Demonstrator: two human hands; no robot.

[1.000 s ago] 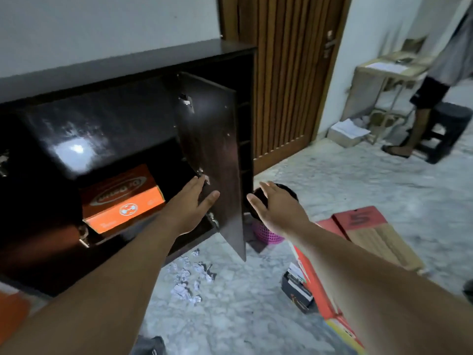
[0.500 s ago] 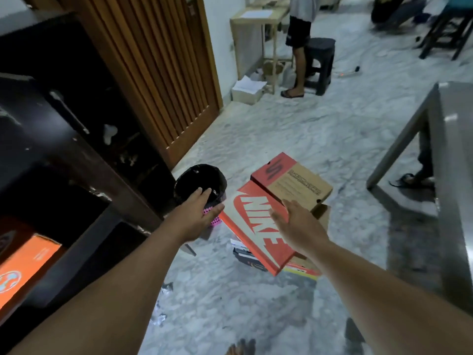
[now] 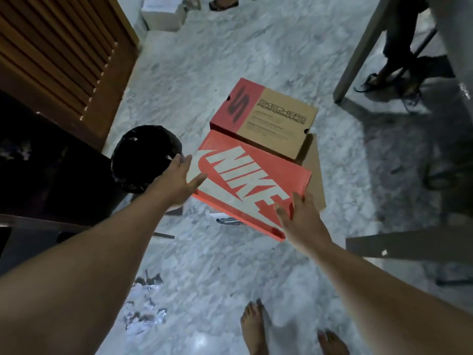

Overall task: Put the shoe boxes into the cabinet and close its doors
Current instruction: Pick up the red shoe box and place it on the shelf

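Observation:
A red Nike shoe box (image 3: 245, 180) lies on the floor atop other boxes. Behind it, partly on it, sits a tan and red Skechers box (image 3: 268, 119). My left hand (image 3: 176, 180) reaches with straight fingers to the Nike box's left edge, fingertips at its corner. My right hand (image 3: 299, 216) lies with spread fingers on the box's near right corner. The dark cabinet (image 3: 38, 175) stands at the left, its inside hidden from here.
A black bin (image 3: 146, 157) stands between the cabinet and the boxes. A slatted wooden door (image 3: 58, 47) is at the upper left. Crumpled paper scraps (image 3: 146, 311) lie on the marble floor. A table leg (image 3: 358, 47) and another person's foot (image 3: 378, 78) are at the upper right. My bare feet (image 3: 256, 326) show below.
My view has swung away from the cabinet and down to the boxes. Both hands moved from the cabinet door to the Nike box's two ends.

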